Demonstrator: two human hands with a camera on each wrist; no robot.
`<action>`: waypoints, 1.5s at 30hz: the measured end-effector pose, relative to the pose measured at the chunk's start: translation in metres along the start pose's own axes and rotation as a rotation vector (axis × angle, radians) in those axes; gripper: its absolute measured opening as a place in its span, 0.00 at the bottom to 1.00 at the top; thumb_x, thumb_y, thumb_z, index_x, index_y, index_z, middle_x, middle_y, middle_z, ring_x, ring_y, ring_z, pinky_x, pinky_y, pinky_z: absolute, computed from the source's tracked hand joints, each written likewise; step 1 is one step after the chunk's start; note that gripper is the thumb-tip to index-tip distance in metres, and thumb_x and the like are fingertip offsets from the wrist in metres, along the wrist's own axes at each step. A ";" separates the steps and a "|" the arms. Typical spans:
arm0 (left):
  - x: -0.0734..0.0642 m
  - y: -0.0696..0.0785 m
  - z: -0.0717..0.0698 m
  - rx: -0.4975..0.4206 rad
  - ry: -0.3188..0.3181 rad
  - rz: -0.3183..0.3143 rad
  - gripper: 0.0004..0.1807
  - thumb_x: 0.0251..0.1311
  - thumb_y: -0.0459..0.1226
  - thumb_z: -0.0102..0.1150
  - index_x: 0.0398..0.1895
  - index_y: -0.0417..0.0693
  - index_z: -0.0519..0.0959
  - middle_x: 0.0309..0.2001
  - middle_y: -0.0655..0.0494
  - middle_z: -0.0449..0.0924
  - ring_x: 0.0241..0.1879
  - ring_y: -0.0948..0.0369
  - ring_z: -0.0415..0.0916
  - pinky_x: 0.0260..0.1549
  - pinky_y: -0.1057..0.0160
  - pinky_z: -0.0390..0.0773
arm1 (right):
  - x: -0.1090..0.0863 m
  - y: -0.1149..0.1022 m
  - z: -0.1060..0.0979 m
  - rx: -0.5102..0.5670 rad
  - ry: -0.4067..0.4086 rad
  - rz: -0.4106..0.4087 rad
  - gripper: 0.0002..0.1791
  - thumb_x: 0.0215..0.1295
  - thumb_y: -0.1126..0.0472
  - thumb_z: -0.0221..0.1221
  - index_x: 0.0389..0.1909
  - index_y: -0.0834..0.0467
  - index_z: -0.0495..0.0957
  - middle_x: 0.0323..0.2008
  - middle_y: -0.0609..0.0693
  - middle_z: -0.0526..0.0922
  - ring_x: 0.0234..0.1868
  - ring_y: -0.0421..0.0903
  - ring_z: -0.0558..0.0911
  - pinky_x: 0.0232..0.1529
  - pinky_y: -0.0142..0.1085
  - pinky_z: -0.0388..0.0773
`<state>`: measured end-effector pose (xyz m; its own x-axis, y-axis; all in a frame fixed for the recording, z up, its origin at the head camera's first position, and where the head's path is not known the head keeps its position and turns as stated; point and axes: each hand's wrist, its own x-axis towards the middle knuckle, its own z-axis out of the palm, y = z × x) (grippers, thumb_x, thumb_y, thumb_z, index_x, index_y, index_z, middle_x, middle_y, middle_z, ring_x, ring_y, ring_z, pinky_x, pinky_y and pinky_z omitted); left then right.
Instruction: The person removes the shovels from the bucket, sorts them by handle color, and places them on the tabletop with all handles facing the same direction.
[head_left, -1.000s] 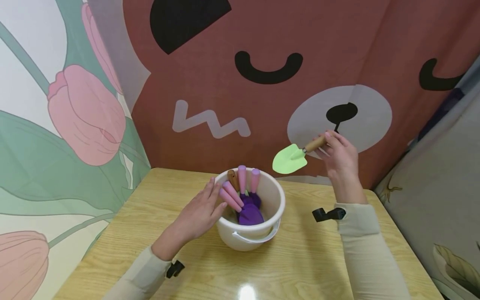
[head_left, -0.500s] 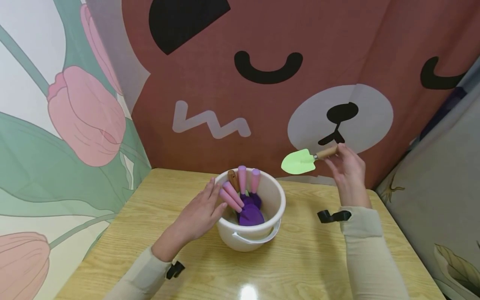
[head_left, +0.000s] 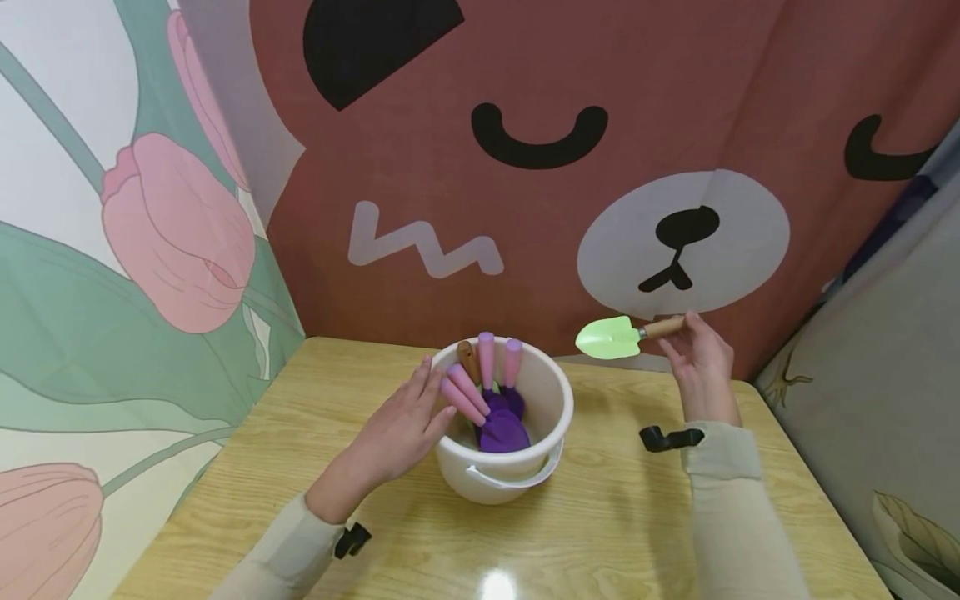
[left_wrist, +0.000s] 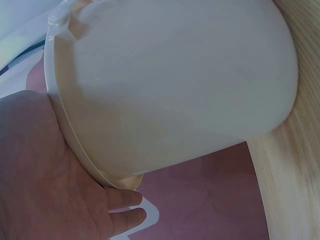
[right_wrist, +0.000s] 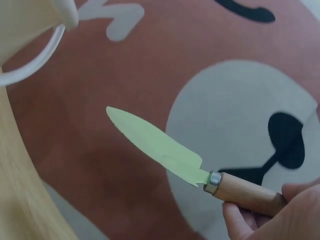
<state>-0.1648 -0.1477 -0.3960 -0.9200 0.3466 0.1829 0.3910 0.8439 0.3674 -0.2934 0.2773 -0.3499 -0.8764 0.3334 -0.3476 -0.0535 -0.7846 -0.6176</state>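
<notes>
My right hand pinches the wooden handle of a small garden trowel near its end. The trowel's light green blade points left, raised above the table to the right of the bucket; the right wrist view shows the blade nearly edge-on. A white bucket stands upright on the table. My left hand rests on its left rim with the fingers straight. Inside the bucket lean several tools with pink handles and purple heads, and one brown wooden handle.
The wooden table carries the bucket near its middle. Behind it hangs a reddish-brown curtain with a bear face. A tulip-patterned cloth borders the left, a grey cloth the right. The bucket's white handle hangs down in front.
My right hand has moved a little right and down with the trowel, and the blade has swung to lie more level. The left hand and bucket hold still.
</notes>
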 end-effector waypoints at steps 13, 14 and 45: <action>-0.001 0.001 0.000 -0.007 -0.002 -0.016 0.40 0.79 0.58 0.34 0.81 0.41 0.46 0.82 0.43 0.33 0.79 0.47 0.45 0.75 0.44 0.55 | 0.035 0.014 -0.032 0.029 0.096 0.086 0.10 0.69 0.60 0.64 0.49 0.48 0.83 0.43 0.50 0.83 0.62 0.44 0.76 0.69 0.43 0.66; -0.001 0.000 0.000 -0.009 -0.004 -0.018 0.40 0.79 0.58 0.34 0.81 0.41 0.46 0.82 0.44 0.33 0.79 0.47 0.45 0.75 0.44 0.54 | 0.037 0.015 -0.034 0.038 0.101 0.091 0.10 0.69 0.60 0.64 0.50 0.48 0.83 0.44 0.50 0.83 0.63 0.44 0.75 0.69 0.43 0.66; -0.001 0.004 -0.002 0.009 -0.025 -0.039 0.41 0.78 0.58 0.33 0.81 0.42 0.45 0.82 0.43 0.35 0.80 0.49 0.43 0.76 0.46 0.53 | 0.070 0.032 -0.081 0.128 0.095 0.257 0.16 0.72 0.61 0.61 0.57 0.44 0.76 0.54 0.43 0.80 0.65 0.41 0.72 0.70 0.40 0.67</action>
<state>-0.1620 -0.1460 -0.3929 -0.9348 0.3236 0.1463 0.3551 0.8605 0.3652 -0.3175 0.3180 -0.4512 -0.8204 0.1585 -0.5493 0.0989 -0.9070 -0.4094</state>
